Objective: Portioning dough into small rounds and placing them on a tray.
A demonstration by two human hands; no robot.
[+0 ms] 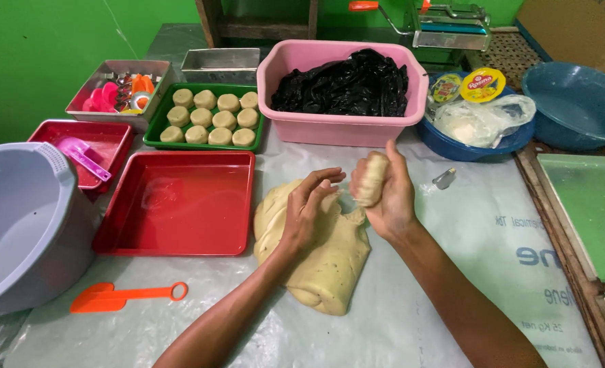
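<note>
Now, from the head camera, the right hand (pixel 387 194) sits just past centre toward 1 o'clock; its fingers are curled and pressed together around a small lump of dough (pixel 370 178), which is lifted clear of the table; the left hand (pixel 306 211) lies at centre, fingers loosely spread and bent, its fingertips (pixel 329 178) just beside the lump and its palm resting on the big dough mass (pixel 319 255); that pale mass spreads on the plastic sheet (pixel 439 300) from centre down toward 6 o'clock. At 9 o'clock, touching the mass's left edge or nearly so, lies an empty red tray (pixel 179 201); beyond it at 11 o'clock a green tray (pixel 154 133) holds rows of round dough balls (pixel 210 117); a pink tub (pixel 346 126) with black plastic inside stands at 12 o'clock; a blue basin (pixel 476 151) with packets and a bag sits at 1 o'clock; a grey bowl (pixel 23 225) fills 9 o'clock at the far edge; an orange scraper (pixel 122 297) lies at 8 o'clock, well apart from both hands.
</note>
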